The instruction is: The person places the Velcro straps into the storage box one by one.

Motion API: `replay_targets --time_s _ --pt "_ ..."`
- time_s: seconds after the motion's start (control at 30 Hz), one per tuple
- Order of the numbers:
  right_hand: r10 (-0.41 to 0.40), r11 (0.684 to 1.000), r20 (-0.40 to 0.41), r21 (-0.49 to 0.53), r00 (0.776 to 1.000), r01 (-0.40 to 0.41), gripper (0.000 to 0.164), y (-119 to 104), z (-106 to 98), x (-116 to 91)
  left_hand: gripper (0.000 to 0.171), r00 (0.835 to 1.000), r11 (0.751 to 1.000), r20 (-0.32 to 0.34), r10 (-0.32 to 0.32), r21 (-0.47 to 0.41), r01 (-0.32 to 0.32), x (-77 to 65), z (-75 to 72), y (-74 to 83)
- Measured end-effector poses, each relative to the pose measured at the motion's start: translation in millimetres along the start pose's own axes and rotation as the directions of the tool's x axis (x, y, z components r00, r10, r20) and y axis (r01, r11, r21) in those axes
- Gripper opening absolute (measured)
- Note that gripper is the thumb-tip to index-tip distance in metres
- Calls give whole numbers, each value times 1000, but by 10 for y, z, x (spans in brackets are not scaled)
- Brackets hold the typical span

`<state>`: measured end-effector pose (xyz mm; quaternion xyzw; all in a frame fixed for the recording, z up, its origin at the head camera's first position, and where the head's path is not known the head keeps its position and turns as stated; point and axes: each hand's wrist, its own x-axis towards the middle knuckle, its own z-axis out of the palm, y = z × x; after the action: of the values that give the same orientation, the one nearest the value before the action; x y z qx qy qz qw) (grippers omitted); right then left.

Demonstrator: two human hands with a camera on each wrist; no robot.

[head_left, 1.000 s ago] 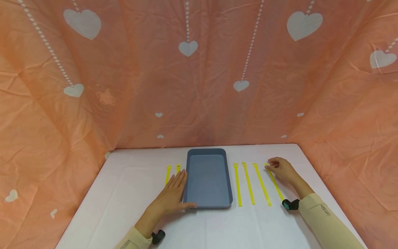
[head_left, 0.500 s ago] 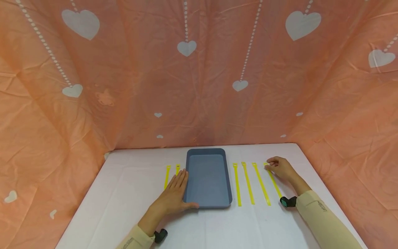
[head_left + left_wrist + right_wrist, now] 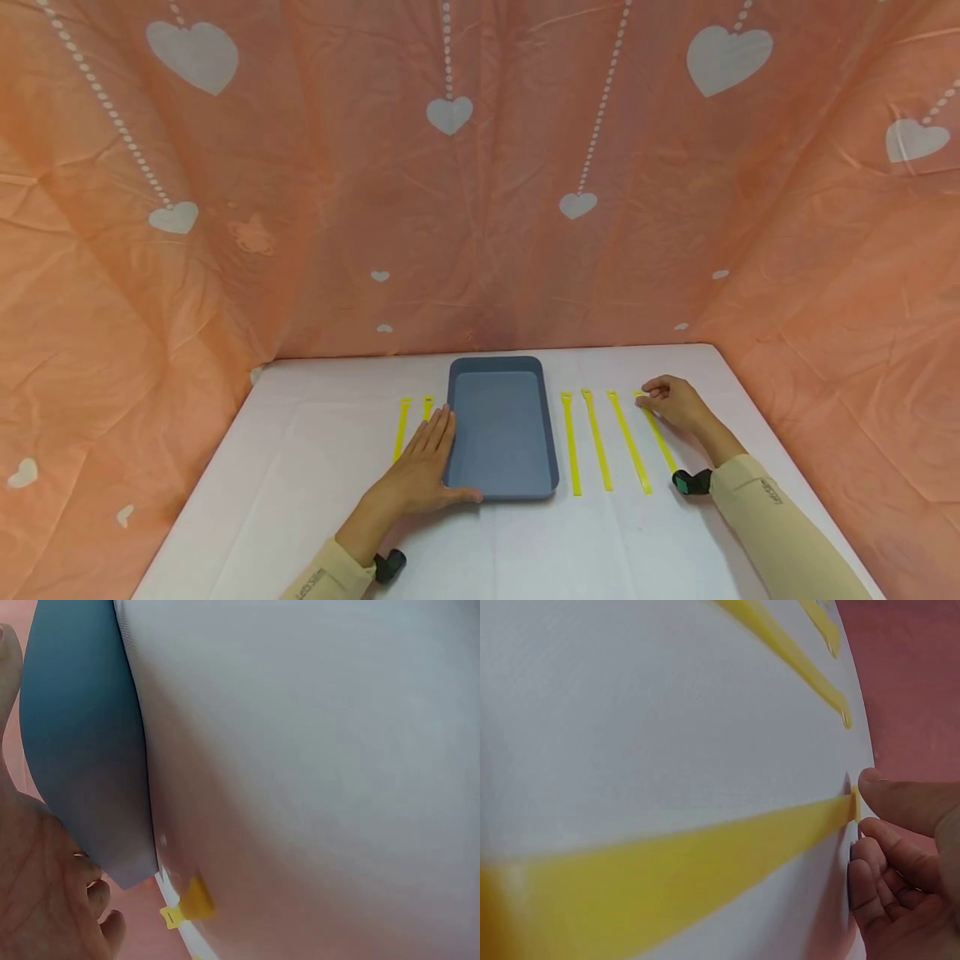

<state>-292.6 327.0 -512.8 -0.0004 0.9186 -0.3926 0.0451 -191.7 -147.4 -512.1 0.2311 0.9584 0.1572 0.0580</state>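
My left hand (image 3: pixel 423 467) lies along the left wall of a blue-grey rectangular tray (image 3: pixel 556 442), fingers straight, thumb at the near edge. In the left wrist view the tray's side wall (image 3: pixel 86 750) stands beside that hand. At the far right, my right hand (image 3: pixel 675 404) has thumb and forefinger at the slotted end of the outermost yellow cable strap (image 3: pixel 663 442). The right wrist view has this strap's end (image 3: pixel 853 804) between the thumb and forefinger tips, the other fingers curled. Most of the strap lies flat on the white cloth.
Several more yellow straps (image 3: pixel 597 442) lie side by side right of the tray. Left of it are two others (image 3: pixel 402 429), partly covered by my left hand. White cloth (image 3: pixel 525 554) covers the table; a peach curtain with hearts (image 3: pixel 487 250) encloses the back and sides.
The head view shifts very slightly. My left thumb slides a little to the right along the tray's near edge; the right hand stays at the same strap end.
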Motion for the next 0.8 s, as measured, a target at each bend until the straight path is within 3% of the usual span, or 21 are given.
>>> replay_targets --time_s 0.47,0.8 --pt "16 1000 0 -1 1000 -16 33 -9 4 -2 140 998 999 44 -37 0 37 9 -20 41" --pt "23 1000 -11 8 1000 -23 28 -18 20 22 139 999 999 33 -40 -6 40 4 -18 49"
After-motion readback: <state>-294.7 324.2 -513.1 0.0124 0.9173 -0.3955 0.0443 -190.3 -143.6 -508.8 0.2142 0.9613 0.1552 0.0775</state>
